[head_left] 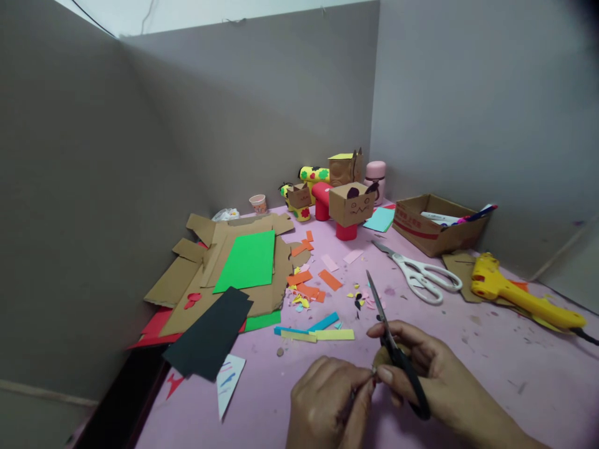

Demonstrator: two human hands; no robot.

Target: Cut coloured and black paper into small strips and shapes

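My right hand (430, 368) grips a pair of black-handled scissors (407, 377), their blades aimed away from me and close together. A small brown piece, perhaps cardboard (382, 358), shows between the fingers of that hand, partly hidden. My left hand (327, 399) is closed in a pinch, its fingertips meeting those of the right at a tiny object that I cannot make out. Just beyond the hands lie yellow paper strips (334, 335), blue paper strips (324, 322) and small coloured scraps (358, 299). To the left of them rests a black paper sheet (210, 337).
White scissors (416, 274) and a yellow glue gun (524, 296) lie on the right, near a cardboard box (416, 227) of pens. Cat-faced cardboard figures (353, 209) stand at the back. Flat cardboard (187, 274) and green paper (248, 262) cover the left. Grey partitions (262, 100) enclose the table.
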